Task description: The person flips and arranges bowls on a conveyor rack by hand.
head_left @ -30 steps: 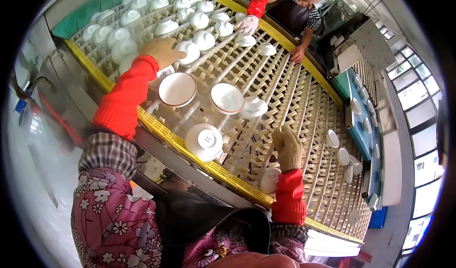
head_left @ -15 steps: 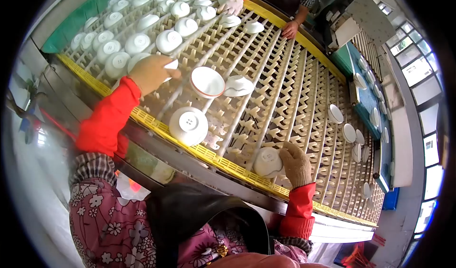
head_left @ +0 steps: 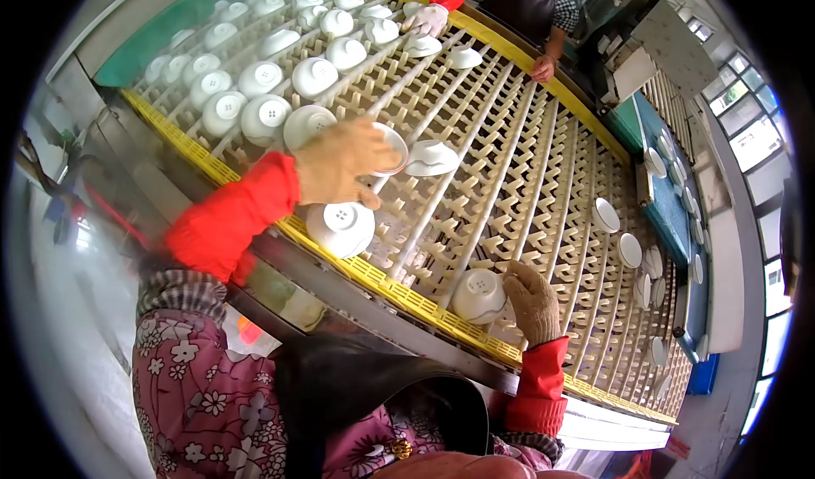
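- While L hand (head_left: pixel 346 161) is covering part of the upright bowl (head_left: pixel 394 138) at its 2–3 o'clk, R hand (head_left: pixel 533 299) is sitting right beside the corner bowl (head_left: pixel 478 294) at its 9 o'clk.
- Pos.: corner bowl is resting base-up on the rack (head_left: pixel 552 250), close to the yellow edge (head_left: pixel 407 296); upright bowl is showing its rim past L hand's fingers, but can't tell if it's resting on the rack or being lifted.
- Step, my read: L is prob. handling upright bowl, R is prob. steadying corner bowl.
- Next move, as I'm judging it, is calling for L thumb + fingers on opp. sides of the rim, w/ care not to knock neighbours.
- L grip: thumb is standing apart from fingers, so hand isn't fully closed; back of hand is hiding contact, so can't tell if it has hold.
- R grip: fingers are lying close together in a loose curl, approx. at corner bowl's side; can't tell if they're gripping or only touching.
- Nearby: front bowl (head_left: pixel 341 224) is sitting base-up at L hand's 6 o'clk, back bowl (head_left: pixel 307 127) at its 10–11, tilted bowl (head_left: pixel 433 158) at upright bowl's 3–4.
- Co-worker's gloved hand (head_left: pixel 427 21) is resting at 12 o'clk of the view, near more bowls; their bare hand (head_left: pixel 543 69) is resting at 1–2, by the rack's far side.
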Tool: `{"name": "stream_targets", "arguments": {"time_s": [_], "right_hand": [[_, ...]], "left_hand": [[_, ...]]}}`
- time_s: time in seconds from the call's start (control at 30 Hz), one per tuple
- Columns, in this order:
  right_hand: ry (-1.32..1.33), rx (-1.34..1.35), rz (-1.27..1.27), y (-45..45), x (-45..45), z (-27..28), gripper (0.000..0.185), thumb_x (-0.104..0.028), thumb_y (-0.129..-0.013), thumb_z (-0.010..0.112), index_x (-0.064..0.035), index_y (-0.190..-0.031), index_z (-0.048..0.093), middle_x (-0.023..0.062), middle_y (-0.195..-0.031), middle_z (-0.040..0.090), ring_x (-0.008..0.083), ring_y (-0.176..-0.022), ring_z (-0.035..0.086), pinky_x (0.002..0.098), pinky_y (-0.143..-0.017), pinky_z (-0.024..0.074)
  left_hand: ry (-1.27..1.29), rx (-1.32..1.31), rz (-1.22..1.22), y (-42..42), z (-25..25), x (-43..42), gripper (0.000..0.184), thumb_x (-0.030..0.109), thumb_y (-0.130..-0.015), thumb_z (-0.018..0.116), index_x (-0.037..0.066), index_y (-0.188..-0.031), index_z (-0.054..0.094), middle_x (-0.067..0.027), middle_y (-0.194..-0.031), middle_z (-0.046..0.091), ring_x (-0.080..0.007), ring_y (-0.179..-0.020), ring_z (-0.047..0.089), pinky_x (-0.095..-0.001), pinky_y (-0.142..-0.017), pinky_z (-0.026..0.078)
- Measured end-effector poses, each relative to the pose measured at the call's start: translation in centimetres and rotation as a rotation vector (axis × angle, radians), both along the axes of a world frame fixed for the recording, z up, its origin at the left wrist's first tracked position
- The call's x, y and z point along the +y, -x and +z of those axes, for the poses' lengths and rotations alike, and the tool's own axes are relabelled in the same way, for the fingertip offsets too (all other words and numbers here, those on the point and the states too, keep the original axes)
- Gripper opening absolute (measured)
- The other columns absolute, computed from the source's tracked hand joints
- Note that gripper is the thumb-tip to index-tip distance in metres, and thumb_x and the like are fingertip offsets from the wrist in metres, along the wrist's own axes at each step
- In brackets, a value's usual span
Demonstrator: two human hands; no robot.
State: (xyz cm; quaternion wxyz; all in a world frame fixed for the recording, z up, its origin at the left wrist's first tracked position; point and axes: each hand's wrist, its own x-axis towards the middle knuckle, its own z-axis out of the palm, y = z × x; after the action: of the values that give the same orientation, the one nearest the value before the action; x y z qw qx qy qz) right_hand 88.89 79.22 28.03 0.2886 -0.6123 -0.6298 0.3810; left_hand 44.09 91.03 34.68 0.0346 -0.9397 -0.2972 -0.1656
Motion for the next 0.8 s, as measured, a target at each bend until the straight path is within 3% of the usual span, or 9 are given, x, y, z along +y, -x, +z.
{"name": "stream_targets", "arguments": {"time_s": [0.1,0.2,0.3,0.37,0.43,0.47,0.5,0.63,0.8], "right_hand": [[0.004,-0.057,0.026,-0.3,0.2,0.2,0.03,-0.021,-0.107,0.071,0.0,-0.128,0.075,0.0032,-0.092,0.075,0.0097,-0.083,0.067,0.0313,-0.076,0.0566],[-0.177,-0.014,-0.039,-0.4,-0.5,-1.7,0.027,-0.021,-0.106,0.07,-0.0008,-0.124,0.075,0.0063,-0.09,0.074,0.0114,-0.081,0.067,0.0328,-0.075,0.0564],[-0.107,-0.04,-0.004,-0.2,-0.4,-1.0,0.025,-0.02,-0.105,0.071,-0.0021,-0.122,0.075,0.0092,-0.089,0.074,0.0128,-0.083,0.069,0.0329,-0.076,0.0572],[-0.189,-0.083,0.006,0.8,-0.8,-0.1,0.025,-0.019,-0.102,0.074,-0.0037,-0.121,0.077,0.0117,-0.089,0.074,0.0162,-0.08,0.071,0.0352,-0.077,0.059],[-0.269,-0.128,0.008,1.7,-1.1,0.4,0.025,-0.02,-0.101,0.076,-0.0041,-0.12,0.078,0.0141,-0.092,0.077,0.0206,-0.081,0.076,0.037,-0.078,0.0608],[-0.495,-0.186,0.09,2.2,-0.7,0.4,0.029,-0.021,-0.098,0.08,-0.0027,-0.12,0.079,0.0173,-0.098,0.082,0.0311,-0.086,0.083,0.0403,-0.082,0.0644],[-0.368,-0.194,0.195,3.0,-0.6,2.6,0.056,-0.016,-0.092,0.084,0.0039,-0.143,0.073,0.0229,-0.127,0.082,0.0347,-0.114,0.083,0.0408,-0.096,0.0653],[-0.352,-0.414,0.55,5.1,1.0,2.2,0.074,-0.021,-0.083,0.089,-0.0013,-0.15,0.065,0.0237,-0.148,0.071,0.0432,-0.135,0.07,0.0497,-0.112,0.0595],[-0.507,-0.47,0.574,4.7,0.8,1.9,0.065,-0.036,-0.081,0.086,-0.0094,-0.137,0.066,0.0187,-0.132,0.068,0.0441,-0.128,0.066,0.0558,-0.104,0.0602]], "left_hand": [[0.123,0.259,0.228,-0.4,-2.7,2.3,0.048,0.039,-0.085,0.091,0.005,-0.119,0.083,-0.0156,-0.12,0.08,-0.0371,-0.117,0.071,-0.0458,-0.114,0.052],[-0.084,-0.252,0.231,1.4,-5.0,3.3,0.037,0.035,-0.09,0.087,0.011,-0.119,0.084,-0.0137,-0.12,0.082,-0.0322,-0.123,0.074,-0.0425,-0.106,0.059],[0.479,-0.857,0.435,1.6,-2.1,2.5,0.044,0.039,-0.106,0.077,0.004,-0.132,0.081,-0.0148,-0.126,0.082,-0.0266,-0.117,0.078,-0.0383,-0.104,0.06],[0.562,-0.984,0.49,0.8,-1.6,1.7,0.049,0.041,-0.109,0.072,0.001,-0.137,0.077,-0.0193,-0.127,0.082,-0.0293,-0.118,0.078,-0.0386,-0.104,0.06],[0.281,-0.747,0.622,0.6,-3.1,2.0,0.053,0.044,-0.104,0.077,0.003,-0.138,0.077,-0.0188,-0.117,0.082,-0.0309,-0.113,0.079,-0.0419,-0.099,0.061],[0.14,-0.627,0.676,0.4,-3.9,2.2,0.055,0.046,-0.101,0.079,0.004,-0.138,0.077,-0.0185,-0.112,0.082,-0.0317,-0.11,0.079,-0.0435,-0.096,0.062],[0.134,-0.431,0.722,0.0,-2.9,1.6,0.057,0.049,-0.102,0.078,0.005,-0.138,0.077,-0.0191,-0.109,0.082,-0.0338,-0.107,0.079,-0.0454,-0.094,0.062],[0.283,0.161,0.757,-1.6,1.9,-2.7,0.063,0.062,-0.102,0.074,0.007,-0.133,0.076,-0.0205,-0.102,0.081,-0.0417,-0.099,0.079,-0.0506,-0.089,0.06],[0.569,0.103,0.624,-0.3,-1.4,-5.7,0.068,0.066,-0.1,0.074,0.005,-0.128,0.072,-0.0262,-0.115,0.079,-0.043,-0.11,0.077,-0.05,-0.096,0.058]]}}
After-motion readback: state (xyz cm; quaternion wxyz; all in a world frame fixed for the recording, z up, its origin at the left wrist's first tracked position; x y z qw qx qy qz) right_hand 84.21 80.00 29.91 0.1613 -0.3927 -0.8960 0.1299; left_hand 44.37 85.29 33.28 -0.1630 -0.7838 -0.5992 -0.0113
